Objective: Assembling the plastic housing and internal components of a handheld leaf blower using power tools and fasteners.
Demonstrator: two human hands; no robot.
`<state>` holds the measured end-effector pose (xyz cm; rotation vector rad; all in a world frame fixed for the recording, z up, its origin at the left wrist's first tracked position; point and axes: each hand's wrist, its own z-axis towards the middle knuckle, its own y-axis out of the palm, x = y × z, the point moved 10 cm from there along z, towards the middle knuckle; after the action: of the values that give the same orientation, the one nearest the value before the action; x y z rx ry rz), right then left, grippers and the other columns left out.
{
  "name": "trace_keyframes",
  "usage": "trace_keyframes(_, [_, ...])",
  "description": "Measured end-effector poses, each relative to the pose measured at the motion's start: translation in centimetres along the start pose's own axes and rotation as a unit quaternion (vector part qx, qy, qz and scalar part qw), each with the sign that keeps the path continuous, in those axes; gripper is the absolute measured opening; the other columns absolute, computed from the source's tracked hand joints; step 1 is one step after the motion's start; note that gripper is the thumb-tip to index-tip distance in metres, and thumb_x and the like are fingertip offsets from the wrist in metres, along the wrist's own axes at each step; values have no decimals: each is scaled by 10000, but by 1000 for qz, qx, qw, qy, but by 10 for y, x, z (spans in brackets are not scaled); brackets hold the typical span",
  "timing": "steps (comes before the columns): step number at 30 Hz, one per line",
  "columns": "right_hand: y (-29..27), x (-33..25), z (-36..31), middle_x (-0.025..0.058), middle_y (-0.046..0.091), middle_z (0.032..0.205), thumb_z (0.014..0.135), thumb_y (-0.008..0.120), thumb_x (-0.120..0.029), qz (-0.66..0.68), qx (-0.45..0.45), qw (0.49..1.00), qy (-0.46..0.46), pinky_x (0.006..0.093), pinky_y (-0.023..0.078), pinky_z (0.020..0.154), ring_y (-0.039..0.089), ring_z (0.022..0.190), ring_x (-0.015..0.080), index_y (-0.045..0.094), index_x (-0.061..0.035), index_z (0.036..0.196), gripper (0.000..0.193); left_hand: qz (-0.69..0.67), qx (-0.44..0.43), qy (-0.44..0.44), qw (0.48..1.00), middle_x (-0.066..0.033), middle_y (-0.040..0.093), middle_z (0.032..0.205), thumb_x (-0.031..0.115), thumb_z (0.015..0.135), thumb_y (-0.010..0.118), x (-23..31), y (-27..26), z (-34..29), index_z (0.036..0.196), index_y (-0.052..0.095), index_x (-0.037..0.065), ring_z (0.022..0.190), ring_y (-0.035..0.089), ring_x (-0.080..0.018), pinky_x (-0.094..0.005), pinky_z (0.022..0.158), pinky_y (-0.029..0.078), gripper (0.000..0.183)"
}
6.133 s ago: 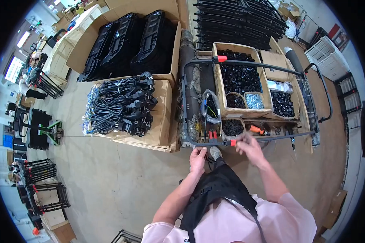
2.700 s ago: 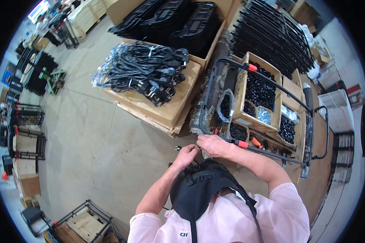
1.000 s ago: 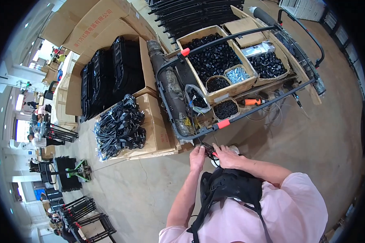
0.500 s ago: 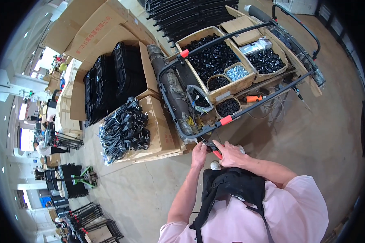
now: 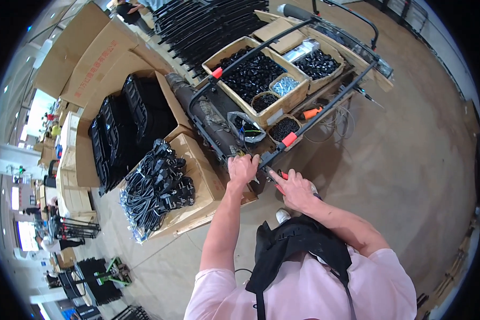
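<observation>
Though near both hands, red-handled pliers in the right.

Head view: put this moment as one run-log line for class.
Left hand: at near corner of black frame | Right hand: holding red-handled tool | Nearby: black cords on cardboard box

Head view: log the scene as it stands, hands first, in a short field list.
Left hand: at the near corner of the black tube frame; grip unclear
Right hand: holding a red-handled tool; its tip is hard to make out
Frame markings: two red bands
Beyond frame's near bar: wide box with black parts and silvery pieces
Left side: black cables on a cardboard box
</observation>
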<state>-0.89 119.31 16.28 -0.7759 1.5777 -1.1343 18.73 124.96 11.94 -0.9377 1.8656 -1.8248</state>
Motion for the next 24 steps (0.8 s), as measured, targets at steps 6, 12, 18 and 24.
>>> trace_keyframes(6, [13,-6,-5,181,566,1073,978,684,-257,-35,32,998,39,445,572,668,645,909,346,494,-278,1584,635,-89,38,-34,995,-266,753,902,412,1078,477,1,6,-2,889,715,42,850,737,-471,-572,813,572,479])
trace_keyframes(12, [18,-20,-5,187,572,1039,996,672,-290,-65,46,995,65,426,570,666,644,872,340,503,-235,1579,609,-94,23,-54,994,-270,753,925,435,1080,468,-3,12,3,904,725,46,891,737,-470,-576,839,565,498])
trace_keyframes(18, [26,-26,0,176,584,1056,976,673,-253,-97,47,990,88,397,614,665,664,883,297,487,-228,1596,648,-90,23,-69,993,-261,764,936,429,1073,476,-6,14,5,920,753,42,901,749,-457,-561,849,575,500])
trace_keyframes(24, [34,-24,4,219,576,1129,857,740,-144,-78,-9,993,92,415,633,739,677,953,351,390,-176,1650,867,-89,35,-77,992,-267,765,946,430,1066,489,-8,19,10,931,760,36,914,752,-456,-557,849,580,498])
